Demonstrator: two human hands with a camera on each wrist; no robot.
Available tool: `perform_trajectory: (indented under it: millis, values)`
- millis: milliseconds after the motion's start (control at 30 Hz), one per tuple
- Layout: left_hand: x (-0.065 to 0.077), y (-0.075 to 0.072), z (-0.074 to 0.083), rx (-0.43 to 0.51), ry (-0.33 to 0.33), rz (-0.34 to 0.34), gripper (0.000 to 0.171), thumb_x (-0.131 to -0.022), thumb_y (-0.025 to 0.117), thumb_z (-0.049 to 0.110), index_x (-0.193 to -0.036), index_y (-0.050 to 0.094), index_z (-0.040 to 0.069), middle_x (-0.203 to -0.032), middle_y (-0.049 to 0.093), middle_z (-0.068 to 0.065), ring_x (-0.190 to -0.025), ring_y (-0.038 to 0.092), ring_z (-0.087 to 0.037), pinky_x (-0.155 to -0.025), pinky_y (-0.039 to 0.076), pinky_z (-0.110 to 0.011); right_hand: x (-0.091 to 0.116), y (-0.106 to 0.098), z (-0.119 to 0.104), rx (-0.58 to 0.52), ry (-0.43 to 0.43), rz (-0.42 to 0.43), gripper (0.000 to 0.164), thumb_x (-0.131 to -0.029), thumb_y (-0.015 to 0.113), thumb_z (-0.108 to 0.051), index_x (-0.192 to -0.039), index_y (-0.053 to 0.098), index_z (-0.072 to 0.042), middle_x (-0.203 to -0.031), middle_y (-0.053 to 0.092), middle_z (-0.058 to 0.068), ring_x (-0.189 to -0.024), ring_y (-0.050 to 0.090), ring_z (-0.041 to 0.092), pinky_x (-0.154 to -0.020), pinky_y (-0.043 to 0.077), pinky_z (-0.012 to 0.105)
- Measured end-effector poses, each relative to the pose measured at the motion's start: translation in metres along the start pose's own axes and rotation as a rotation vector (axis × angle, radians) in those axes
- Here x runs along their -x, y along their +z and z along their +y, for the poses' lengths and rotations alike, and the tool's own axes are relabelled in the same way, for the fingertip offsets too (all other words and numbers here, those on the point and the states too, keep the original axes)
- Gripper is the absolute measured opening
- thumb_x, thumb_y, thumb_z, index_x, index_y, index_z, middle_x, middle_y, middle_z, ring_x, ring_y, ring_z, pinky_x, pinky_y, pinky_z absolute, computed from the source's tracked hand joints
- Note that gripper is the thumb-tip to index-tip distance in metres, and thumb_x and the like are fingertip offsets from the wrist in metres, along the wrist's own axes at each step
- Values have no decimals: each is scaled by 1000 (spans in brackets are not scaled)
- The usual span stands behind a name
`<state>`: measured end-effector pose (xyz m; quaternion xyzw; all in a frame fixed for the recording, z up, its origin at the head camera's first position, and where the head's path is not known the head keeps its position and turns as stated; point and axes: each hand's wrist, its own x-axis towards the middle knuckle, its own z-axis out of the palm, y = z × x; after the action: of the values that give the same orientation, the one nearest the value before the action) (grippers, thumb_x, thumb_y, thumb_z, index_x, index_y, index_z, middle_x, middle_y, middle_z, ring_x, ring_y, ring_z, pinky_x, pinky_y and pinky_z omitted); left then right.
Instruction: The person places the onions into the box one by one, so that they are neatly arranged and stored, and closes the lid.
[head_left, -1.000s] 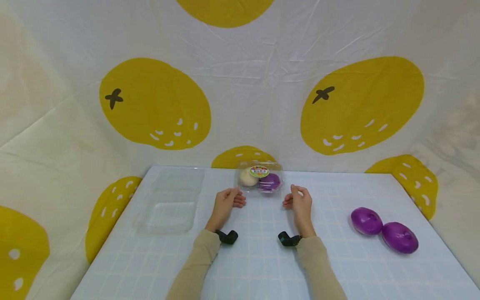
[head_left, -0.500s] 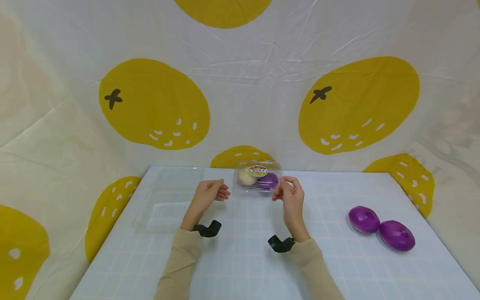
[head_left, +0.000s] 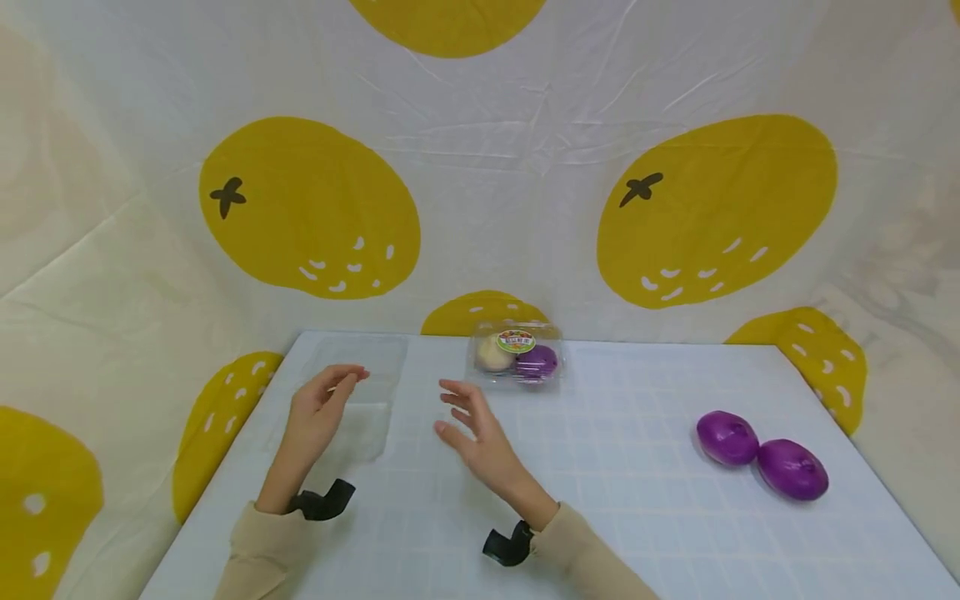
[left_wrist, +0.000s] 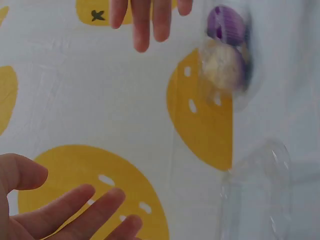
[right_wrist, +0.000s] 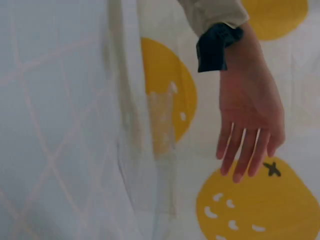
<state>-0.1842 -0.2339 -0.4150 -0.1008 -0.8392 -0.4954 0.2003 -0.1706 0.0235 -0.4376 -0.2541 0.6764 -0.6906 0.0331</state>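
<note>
Hovering about the unfolded clear plastic clamshell [head_left: 379, 417], left of frame centre, with left grip [head_left: 315, 417] and right grip [head_left: 482, 437] loosely spread, both empty. Presumably pre-grasp, likely needing a two-sided hold next.

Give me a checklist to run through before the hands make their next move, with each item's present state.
1. Left hand and right hand free: ok, neither holds anything.
2. Open clear container lying unfolded on the table: ok.
3. Left hand gripping that container: not ok, a gap shows in the right wrist view.
4. Nearer purple item and farther purple item inside it: not ok, both lie on the table.
5. Labelled container latched: cannot tell.
</note>
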Motion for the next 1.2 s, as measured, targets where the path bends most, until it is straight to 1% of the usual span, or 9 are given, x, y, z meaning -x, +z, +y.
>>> perform_trajectory:
  millis: [67,133,267,333,400,500,633,867,1200]
  values:
    - [10,-13,-7,-71,2,27,27,-104,51,14,-123,65,1,-121,67,-13,-111,59,-16,-93,45,-14,2,9,3,25,68,-131,65,-100,58,-18,-155,24,-16,-161,26,0,-147,27,22,-121,22,41]
    - [21,-26,-14,-118,-48,28,33,-104,50,17,-133,58,2,-134,60,-16,-124,52,-27,-105,43,-28,4,16,7,28,151,-238,74,-101,57,-28,-159,12,-23,-164,13,-5,-150,16,14,-122,15,42]
    - [38,-48,-31,-139,-243,-20,56,-106,47,28,-153,33,3,-157,32,-22,-142,27,-44,-113,25,-63,9,33,18,-7,298,-361,85,-100,55,-41,-160,-3,-25,-166,-1,-4,-152,4,15,-121,11,49]
    - [46,-56,-41,-123,-320,-41,64,-106,46,31,-157,20,2,-161,19,-24,-145,17,-48,-112,17,-69,11,42,25,-28,343,-379,88,-99,55,-43,-160,-5,-23,-166,-3,-1,-152,1,18,-121,10,49]
    - [52,-61,-52,-66,-370,-61,70,-106,44,32,-158,10,1,-163,9,-24,-147,9,-46,-115,11,-66,12,50,32,-60,362,-372,89,-99,56,-42,-160,-6,-18,-166,-3,2,-152,0,20,-122,9,47]
    - [60,-65,-65,12,-433,-102,74,-107,41,38,-158,3,0,-164,5,-21,-149,6,-42,-121,15,-32,12,61,41,-98,374,-340,89,-99,56,-39,-160,-4,-13,-166,-1,6,-152,0,22,-122,8,45]
    - [66,-68,-77,84,-502,-142,78,-105,40,46,-158,4,1,-164,10,-18,-149,11,-37,-100,23,0,9,69,48,-164,382,-309,85,-101,54,-34,-160,-3,-11,-166,-1,8,-152,1,24,-121,6,45]
    - [69,-66,-87,198,-542,-148,71,-108,41,34,-158,3,1,-163,15,-20,-149,17,-30,-103,29,-4,6,71,51,-210,357,-352,80,-102,48,-31,-159,-3,-8,-167,0,5,-152,1,22,-121,5,43]
    - [69,-64,-83,189,-600,-161,67,-108,42,29,-158,8,1,-161,23,-17,-148,25,-24,-105,33,-10,10,66,48,-235,385,-382,77,-103,47,-29,-159,-1,-8,-166,2,7,-152,3,23,-122,6,44]
